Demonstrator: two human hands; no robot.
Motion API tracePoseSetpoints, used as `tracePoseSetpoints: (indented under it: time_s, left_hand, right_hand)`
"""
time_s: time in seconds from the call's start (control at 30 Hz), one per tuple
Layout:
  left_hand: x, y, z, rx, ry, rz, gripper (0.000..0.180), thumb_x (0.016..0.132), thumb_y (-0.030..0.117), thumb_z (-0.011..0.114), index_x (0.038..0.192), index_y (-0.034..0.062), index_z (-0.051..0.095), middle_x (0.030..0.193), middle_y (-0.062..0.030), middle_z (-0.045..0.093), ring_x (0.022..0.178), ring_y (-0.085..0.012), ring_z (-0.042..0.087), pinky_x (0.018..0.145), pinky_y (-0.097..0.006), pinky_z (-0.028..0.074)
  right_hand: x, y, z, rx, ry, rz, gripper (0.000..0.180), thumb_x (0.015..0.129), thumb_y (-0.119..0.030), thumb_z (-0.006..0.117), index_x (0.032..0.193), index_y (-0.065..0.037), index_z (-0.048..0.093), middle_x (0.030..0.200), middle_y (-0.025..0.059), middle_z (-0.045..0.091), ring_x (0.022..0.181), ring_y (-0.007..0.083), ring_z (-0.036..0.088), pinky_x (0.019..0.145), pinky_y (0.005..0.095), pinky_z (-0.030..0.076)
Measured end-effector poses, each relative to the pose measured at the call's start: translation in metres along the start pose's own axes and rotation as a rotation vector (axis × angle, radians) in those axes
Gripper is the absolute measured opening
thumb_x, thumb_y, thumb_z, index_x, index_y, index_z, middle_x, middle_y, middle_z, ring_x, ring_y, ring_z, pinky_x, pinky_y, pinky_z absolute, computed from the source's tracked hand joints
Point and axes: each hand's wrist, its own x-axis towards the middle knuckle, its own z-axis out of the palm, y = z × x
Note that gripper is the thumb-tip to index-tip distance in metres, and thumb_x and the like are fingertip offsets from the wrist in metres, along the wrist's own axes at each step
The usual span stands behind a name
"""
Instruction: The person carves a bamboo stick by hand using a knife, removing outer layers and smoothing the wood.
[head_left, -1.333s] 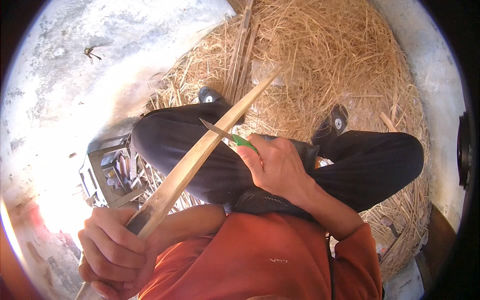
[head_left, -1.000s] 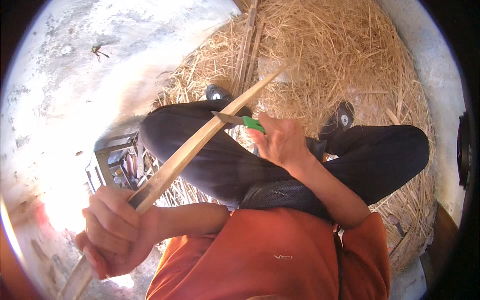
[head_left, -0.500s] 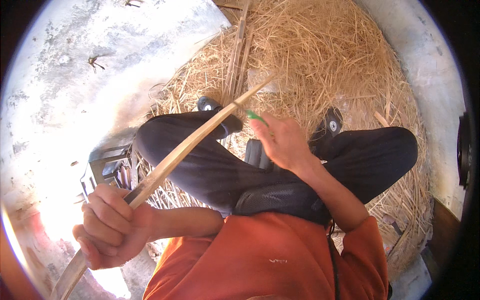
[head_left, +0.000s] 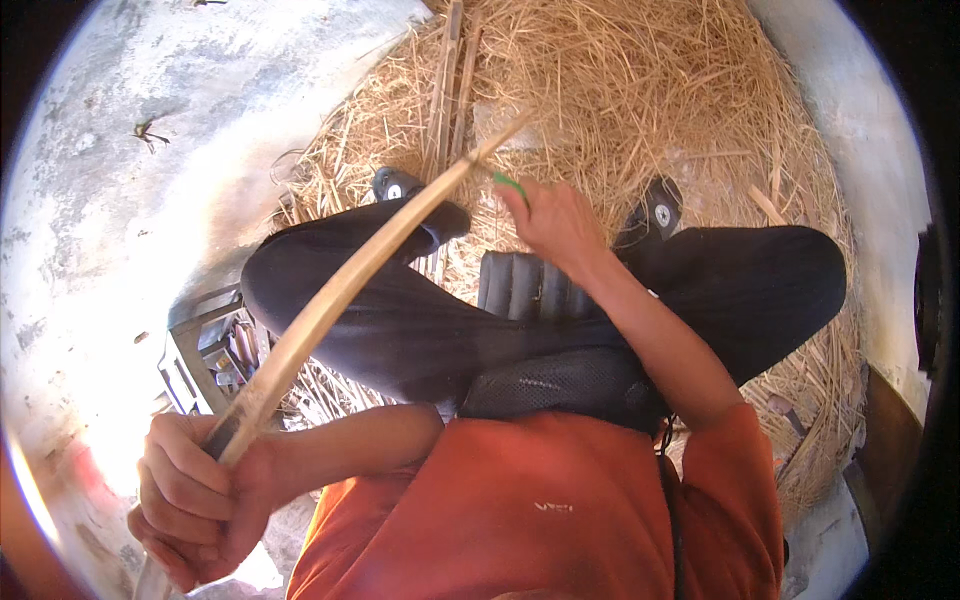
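My left hand is wrapped in a fist round the lower part of a long pale bamboo strip. The strip slants up and away to the right, over my bent left leg, and tapers to a thin far end that bows slightly. In my closed right hand is a green-handled knife, mostly hidden by the fingers. Its small dark blade meets the strip near the tapered end. The strip's lowest end runs out of view below my left fist.
Shavings cover the floor ahead. Two or more long slats lie beyond my left foot. Pale walls curve round both sides. A small open box of odds and ends stands by my left knee. A black padded cushion lies between my legs.
My left fist sits lower and farther left with the strip, which now looks more bowed. The right hand and knife are slightly farther up, still at the strip's far part. The view has shifted too.
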Motion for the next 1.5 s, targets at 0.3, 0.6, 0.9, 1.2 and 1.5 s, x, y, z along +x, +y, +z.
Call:
tracePoseSetpoints:
  time_s: [0.3,0.6,0.9,1.2,1.5]
  left_hand:
    - [0.001,0.006,-0.014,-0.011,0.02,-0.018,0.026,0.081,0.023,0.051,0.059,0.0144,0.042,0.046,0.007,0.04,0.039,-0.0063,0.04,0.041,-0.02,0.034]
    - [0.0,0.003,-0.017,-0.038,0.005,-0.054,0.024,0.081,0.026,0.052,0.061,0.0137,0.046,0.048,0.0072,0.041,0.042,-0.0076,0.044,0.045,-0.021,0.037]
    - [0.009,0.028,-0.046,-0.001,0.018,-0.131,0.024,0.081,0.028,0.054,0.063,0.013,0.049,0.05,0.0074,0.043,0.045,-0.0089,0.048,0.048,-0.022,0.04]
    - [0.009,0.016,-0.025,-0.081,-0.036,-0.086,0.026,0.079,0.021,0.053,0.057,0.0151,0.042,0.044,0.0073,0.042,0.037,-0.0048,0.041,0.04,-0.018,0.033]
    - [0.003,-0.013,0.015,-0.019,0.035,0.076,0.032,0.083,0.014,0.047,0.054,0.0155,0.033,0.043,0.0044,0.035,0.034,-0.0041,0.03,0.035,-0.019,0.026]
  right_hand:
    - [0.024,0.089,0.016,-0.032,-0.014,0.303,0.041,0.096,-0.034,0.041,0.095,0.001,0.062,0.074,0.0251,0.06,0.074,0.0399,0.061,0.066,0.0463,0.048]
    - [0.015,-0.004,-0.008,0.253,-0.114,0.013,0.051,0.095,-0.042,0.041,0.078,0.002,0.061,0.061,0.0238,0.055,0.057,0.0389,0.054,0.06,0.0467,0.043]
    - [0.058,0.075,0.027,-0.111,-0.092,0.246,0.059,0.094,-0.048,0.036,0.088,0.003,0.065,0.078,0.0269,0.063,0.08,0.0413,0.063,0.075,0.0492,0.049]
    - [0.053,0.17,0.035,-0.063,-0.146,0.59,0.07,0.093,-0.052,0.033,0.106,0.011,0.061,0.11,0.0308,0.059,0.106,0.0421,0.056,0.093,0.047,0.041]
    - [-0.005,-0.078,-0.089,0.568,-0.107,-0.082,0.047,0.096,-0.038,0.043,0.085,0.005,0.059,0.067,0.0155,0.06,0.065,0.0215,0.056,0.064,0.0407,0.042]
